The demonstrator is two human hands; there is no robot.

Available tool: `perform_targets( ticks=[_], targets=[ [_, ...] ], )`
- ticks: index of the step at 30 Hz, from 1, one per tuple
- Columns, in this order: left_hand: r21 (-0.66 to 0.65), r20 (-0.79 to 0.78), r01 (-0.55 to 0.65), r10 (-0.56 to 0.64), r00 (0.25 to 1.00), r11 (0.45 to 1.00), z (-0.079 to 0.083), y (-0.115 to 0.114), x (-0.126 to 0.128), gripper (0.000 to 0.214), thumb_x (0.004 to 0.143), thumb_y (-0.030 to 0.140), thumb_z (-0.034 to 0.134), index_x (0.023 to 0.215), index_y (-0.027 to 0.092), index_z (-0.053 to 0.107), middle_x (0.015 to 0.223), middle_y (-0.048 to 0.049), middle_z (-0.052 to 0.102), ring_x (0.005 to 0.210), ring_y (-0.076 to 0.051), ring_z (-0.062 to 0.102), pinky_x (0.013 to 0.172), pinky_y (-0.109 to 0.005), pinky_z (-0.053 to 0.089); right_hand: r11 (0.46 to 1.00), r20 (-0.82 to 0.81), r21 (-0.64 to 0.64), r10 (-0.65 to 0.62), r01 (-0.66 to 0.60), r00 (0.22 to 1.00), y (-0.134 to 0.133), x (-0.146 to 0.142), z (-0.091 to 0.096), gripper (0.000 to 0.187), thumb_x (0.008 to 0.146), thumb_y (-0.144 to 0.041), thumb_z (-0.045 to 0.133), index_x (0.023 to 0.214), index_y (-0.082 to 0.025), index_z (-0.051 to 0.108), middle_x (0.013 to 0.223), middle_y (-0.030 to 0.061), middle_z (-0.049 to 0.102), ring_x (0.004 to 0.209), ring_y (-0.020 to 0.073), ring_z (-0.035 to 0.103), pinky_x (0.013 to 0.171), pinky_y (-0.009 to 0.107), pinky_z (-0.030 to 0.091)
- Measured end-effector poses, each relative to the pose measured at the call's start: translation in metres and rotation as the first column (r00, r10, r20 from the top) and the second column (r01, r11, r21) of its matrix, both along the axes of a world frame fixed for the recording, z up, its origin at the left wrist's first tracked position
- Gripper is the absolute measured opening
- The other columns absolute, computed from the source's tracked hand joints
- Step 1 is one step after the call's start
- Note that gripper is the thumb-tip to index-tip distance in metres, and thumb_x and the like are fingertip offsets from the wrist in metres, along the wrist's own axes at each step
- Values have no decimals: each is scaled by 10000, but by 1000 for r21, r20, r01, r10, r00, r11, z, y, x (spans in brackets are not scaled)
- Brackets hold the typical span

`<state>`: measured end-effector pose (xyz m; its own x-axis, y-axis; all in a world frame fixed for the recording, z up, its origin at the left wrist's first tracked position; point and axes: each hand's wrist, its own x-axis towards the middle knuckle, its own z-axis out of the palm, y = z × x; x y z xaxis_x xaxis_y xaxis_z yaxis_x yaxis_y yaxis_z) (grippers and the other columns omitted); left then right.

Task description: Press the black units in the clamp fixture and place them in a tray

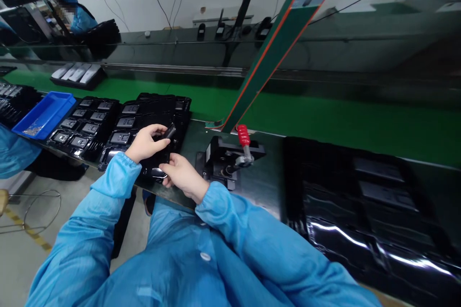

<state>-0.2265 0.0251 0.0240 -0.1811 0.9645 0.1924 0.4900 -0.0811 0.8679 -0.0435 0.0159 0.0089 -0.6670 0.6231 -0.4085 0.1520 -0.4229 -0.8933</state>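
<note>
Evidently the left hand (149,143) pinches a small black part (170,132) between thumb and fingers, tilted up over the near edge of the tray stack (153,111), perhaps to keep one end free for the other hand. The right hand (185,176) is narrow, its fingers curled close to the part's lower end; whether they grip it I cannot tell. Just to their right, a clamp (219,163) with a red handle (243,135) stands on the desk (264,187), likely set there for easy reach. Grey units (125,122) sit in separate pockets, probably to stop them rubbing, while more trays (324,172) lie well apart at right.
</note>
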Motion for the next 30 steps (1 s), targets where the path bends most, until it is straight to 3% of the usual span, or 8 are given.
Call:
perform_targets(
  ticks=[6,9,12,22,30],
  targets=[
    [10,19,-6,6,1000,1000,0,1,1,407,779,309,820,1154,164,757,1130,-119,805,1071,-278,767,1072,-483,605,986,-107,-168,-32,13,994,-7,-3,0,244,925,-169,614,1111,-228,468,856,-27,684,575,154,754,415,194,549],
    [8,26,-9,9,1000,1000,1,1,2,425,770,324,826,1157,159,756,1132,-119,804,1072,-279,767,1074,-491,602,974,-185,-225,-62,19,981,-10,-7,-5,281,897,-169,586,1131,-236,448,869,-28,692,591,169,771,388,174,504],
    [6,10,-8,7,1000,1000,4,0,3,440,760,338,832,1153,156,758,1132,-117,804,1076,-281,766,1083,-495,595,978,-243,-204,-85,35,966,-12,-10,-13,284,865,-185,573,1110,-239,441,845,-36,698,561,168,760,356,156,444],
    [48,1,-21,21,1000,999,22,-4,2,453,757,335,821,1159,138,750,1129,-129,801,1062,-279,769,1056,-491,607,996,-421,-62,32,-64,907,-8,-14,-30,357,865,-276,623,1153,-251,414,820,-61,701,557,140,736,417,171,504],
    [64,-15,-1,2,1000,998,34,-6,6,476,766,351,825,1183,135,745,1161,-136,799,1076,-280,770,1048,-471,612,995,-481,-29,66,-91,874,-4,-13,-34,426,898,-314,667,1233,-255,411,903,-46,703,607,145,755,429,185,528]
  ],
)
